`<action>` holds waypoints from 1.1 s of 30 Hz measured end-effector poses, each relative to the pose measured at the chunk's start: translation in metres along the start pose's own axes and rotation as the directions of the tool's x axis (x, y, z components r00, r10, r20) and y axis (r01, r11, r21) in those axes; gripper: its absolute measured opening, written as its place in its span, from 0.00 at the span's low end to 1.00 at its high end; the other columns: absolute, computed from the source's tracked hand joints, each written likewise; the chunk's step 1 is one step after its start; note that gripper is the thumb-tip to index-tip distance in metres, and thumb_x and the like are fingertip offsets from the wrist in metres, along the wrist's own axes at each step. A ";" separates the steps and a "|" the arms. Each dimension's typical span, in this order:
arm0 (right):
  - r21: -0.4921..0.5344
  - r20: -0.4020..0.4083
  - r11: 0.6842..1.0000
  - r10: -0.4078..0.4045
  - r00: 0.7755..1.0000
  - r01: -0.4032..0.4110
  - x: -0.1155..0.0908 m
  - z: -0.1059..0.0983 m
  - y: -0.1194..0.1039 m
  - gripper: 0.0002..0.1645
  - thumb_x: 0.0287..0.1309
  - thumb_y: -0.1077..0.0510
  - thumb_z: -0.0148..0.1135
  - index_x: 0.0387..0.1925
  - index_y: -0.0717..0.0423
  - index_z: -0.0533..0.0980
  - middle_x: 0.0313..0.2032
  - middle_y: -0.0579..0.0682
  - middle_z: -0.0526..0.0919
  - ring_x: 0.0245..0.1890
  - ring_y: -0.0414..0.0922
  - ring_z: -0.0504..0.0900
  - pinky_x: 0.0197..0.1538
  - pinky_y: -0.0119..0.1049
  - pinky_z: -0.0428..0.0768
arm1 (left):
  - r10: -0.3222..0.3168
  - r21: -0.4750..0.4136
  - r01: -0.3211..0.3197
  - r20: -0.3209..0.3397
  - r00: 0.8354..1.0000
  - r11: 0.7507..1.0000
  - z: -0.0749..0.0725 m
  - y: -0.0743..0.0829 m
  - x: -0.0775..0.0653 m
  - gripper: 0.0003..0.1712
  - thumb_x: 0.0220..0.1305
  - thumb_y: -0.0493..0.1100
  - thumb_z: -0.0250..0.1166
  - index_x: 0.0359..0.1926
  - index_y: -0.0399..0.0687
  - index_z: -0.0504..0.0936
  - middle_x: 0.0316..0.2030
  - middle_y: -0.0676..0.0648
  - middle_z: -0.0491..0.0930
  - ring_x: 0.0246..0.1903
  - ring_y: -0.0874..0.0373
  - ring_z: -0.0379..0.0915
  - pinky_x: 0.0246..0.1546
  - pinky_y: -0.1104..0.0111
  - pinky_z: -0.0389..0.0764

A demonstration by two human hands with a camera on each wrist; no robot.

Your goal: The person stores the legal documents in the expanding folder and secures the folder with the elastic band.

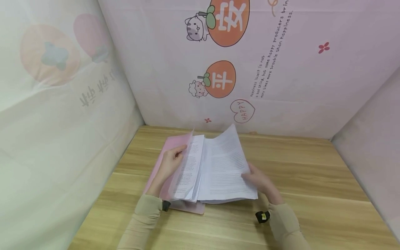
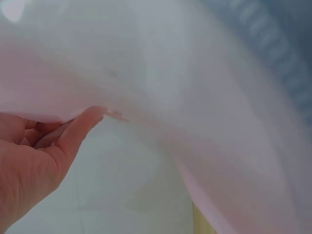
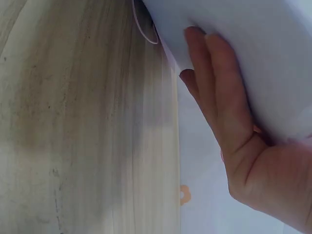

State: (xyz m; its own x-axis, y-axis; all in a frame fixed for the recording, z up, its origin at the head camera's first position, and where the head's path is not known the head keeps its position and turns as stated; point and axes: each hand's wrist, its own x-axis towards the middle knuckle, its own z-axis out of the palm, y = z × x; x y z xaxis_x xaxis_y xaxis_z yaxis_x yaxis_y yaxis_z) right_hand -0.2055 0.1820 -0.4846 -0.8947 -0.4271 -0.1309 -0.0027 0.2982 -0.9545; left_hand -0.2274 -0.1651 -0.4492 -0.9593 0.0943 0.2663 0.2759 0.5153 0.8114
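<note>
A pink folder (image 1: 196, 208) lies spread on the table, with printed sheets (image 1: 190, 163) inside it. My left hand (image 1: 170, 160) pinches the folder's translucent pink flap (image 2: 209, 146) between thumb and fingers and holds it raised on the left. On the right, my right hand (image 1: 258, 178) grips the outer edge of a stack of printed papers (image 1: 223, 166), its thumb on the printed face. Long fingers (image 3: 226, 92) lie against the underside of that stack in the right wrist view. The stack is lifted and its far corner bends upward. Its left edge meets the folder's sheets.
A wood-grain table (image 1: 312, 180) carries the folder. Behind it rises a pale cloth wall (image 1: 175, 69) with cartoon prints, and more cloth hangs at left and right. Dark bands (image 1: 261, 217) sit at both wrists.
</note>
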 end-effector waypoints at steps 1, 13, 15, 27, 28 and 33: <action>-0.012 -0.017 1.000 0.015 1.000 -0.015 0.000 0.000 0.000 0.43 0.62 0.67 0.49 0.75 0.68 0.44 0.59 0.77 0.69 0.45 0.51 0.80 0.46 0.38 0.80 | -0.002 -0.001 0.002 0.000 1.000 1.000 0.000 0.000 0.000 0.24 0.63 0.29 0.52 0.59 0.35 0.79 0.59 0.38 0.80 0.47 0.52 0.76 0.45 0.66 0.76; -0.025 -0.110 0.993 0.115 0.987 -0.119 0.003 0.010 0.003 0.42 0.66 0.63 0.50 0.77 0.59 0.46 0.65 0.73 0.67 0.46 0.53 0.81 0.45 0.40 0.82 | 0.009 -0.001 -0.009 -0.003 1.000 1.000 0.000 0.000 -0.001 0.23 0.64 0.29 0.52 0.59 0.34 0.79 0.59 0.38 0.80 0.46 0.51 0.76 0.44 0.67 0.76; -0.022 -0.111 0.993 0.110 0.988 -0.113 0.004 0.014 0.004 0.43 0.67 0.63 0.50 0.78 0.58 0.45 0.68 0.72 0.64 0.50 0.55 0.79 0.49 0.41 0.80 | 0.012 0.000 -0.012 -0.004 1.000 1.000 0.001 0.000 -0.001 0.23 0.64 0.29 0.52 0.59 0.34 0.79 0.59 0.38 0.80 0.46 0.51 0.76 0.44 0.67 0.76; 0.105 -0.080 0.993 0.065 0.995 -0.056 0.008 0.022 0.001 0.43 0.67 0.64 0.49 0.77 0.62 0.43 0.66 0.75 0.63 0.45 0.49 0.81 0.46 0.40 0.82 | 0.027 -0.003 -0.027 -0.018 0.999 1.000 0.004 -0.001 0.000 0.24 0.62 0.28 0.52 0.58 0.33 0.79 0.59 0.37 0.80 0.47 0.51 0.77 0.46 0.66 0.79; 0.122 -0.073 0.991 0.061 0.995 -0.052 0.009 0.023 0.000 0.43 0.67 0.64 0.49 0.77 0.62 0.42 0.67 0.75 0.62 0.45 0.48 0.81 0.47 0.39 0.82 | 0.028 -0.006 -0.029 -0.019 0.999 1.000 0.005 -0.001 0.000 0.24 0.62 0.27 0.52 0.58 0.33 0.79 0.59 0.37 0.79 0.48 0.50 0.77 0.48 0.64 0.80; 0.186 -0.068 0.982 0.060 0.996 -0.047 0.012 0.028 -0.002 0.43 0.67 0.66 0.48 0.77 0.62 0.42 0.67 0.75 0.61 0.45 0.45 0.81 0.47 0.37 0.81 | 0.024 -0.014 -0.025 -0.022 0.999 1.000 0.007 -0.002 0.001 0.24 0.62 0.27 0.52 0.59 0.33 0.79 0.60 0.37 0.79 0.53 0.49 0.78 0.56 0.56 0.81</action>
State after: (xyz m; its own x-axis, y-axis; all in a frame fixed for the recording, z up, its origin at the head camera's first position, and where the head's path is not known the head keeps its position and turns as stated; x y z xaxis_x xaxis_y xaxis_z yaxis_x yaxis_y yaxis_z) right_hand -0.2043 0.1526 -0.4916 -0.9217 -0.3490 -0.1695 0.1219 0.1542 -0.9805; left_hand -0.2295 -0.1603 -0.4542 -0.9506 0.0877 0.2976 0.3004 0.5005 0.8119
